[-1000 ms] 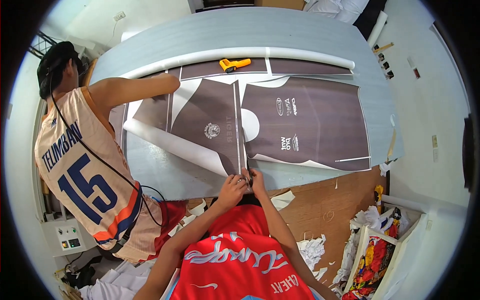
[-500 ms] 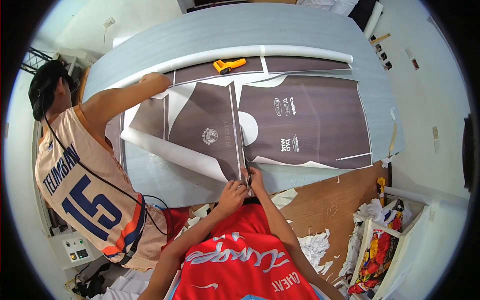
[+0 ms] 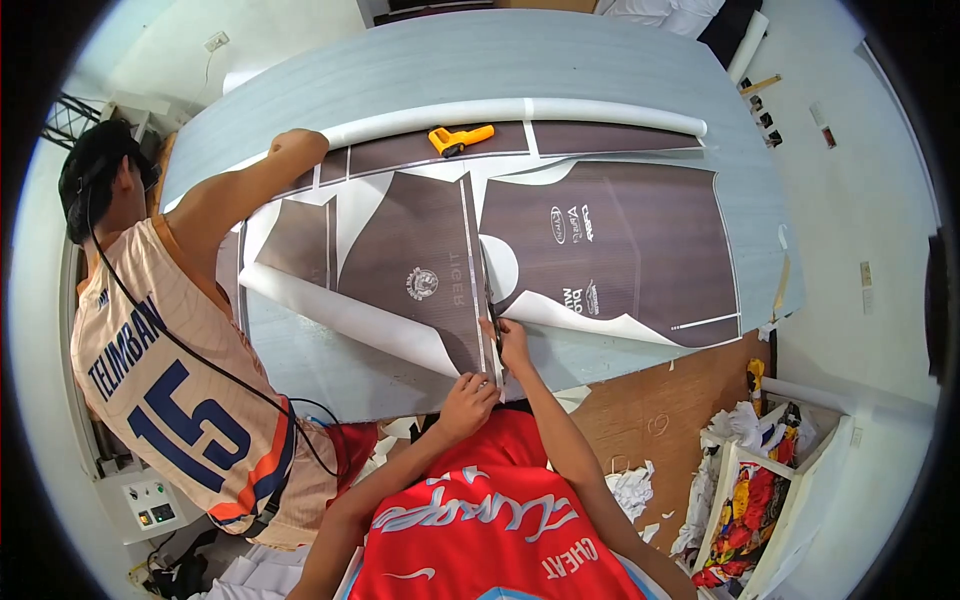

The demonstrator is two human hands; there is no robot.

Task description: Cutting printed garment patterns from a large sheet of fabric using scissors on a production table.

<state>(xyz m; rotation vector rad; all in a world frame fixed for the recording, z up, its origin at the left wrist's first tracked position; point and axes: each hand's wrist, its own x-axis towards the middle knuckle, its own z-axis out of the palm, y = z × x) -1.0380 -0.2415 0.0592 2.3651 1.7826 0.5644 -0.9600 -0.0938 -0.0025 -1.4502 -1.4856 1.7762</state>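
Note:
At the table's near edge, my left hand (image 3: 468,403) pinches the lower end of the dark printed sheet (image 3: 400,255). Slightly farther up and to its right, my right hand (image 3: 514,346) is closed round scissors (image 3: 497,338). Their blades point away from me, along the narrow strip between this sheet and a second dark printed sheet (image 3: 650,225) on the right. That second sheet's near left edge curls up, showing its white back. A white rolled edge crosses the left sheet's lower side.
A co-worker (image 3: 190,390) stands at the left, one arm stretched over the table (image 3: 450,60). A yellow handheld tool (image 3: 460,140) lies before a long white roll (image 3: 430,118). White scraps (image 3: 630,492) litter the floor; a bin frame (image 3: 735,500) of colourful cloth stands right.
My right hand has moved up the strip with the scissors, away from my left hand. The right sheet's near edge curls up more. The co-worker's hand has shifted left.

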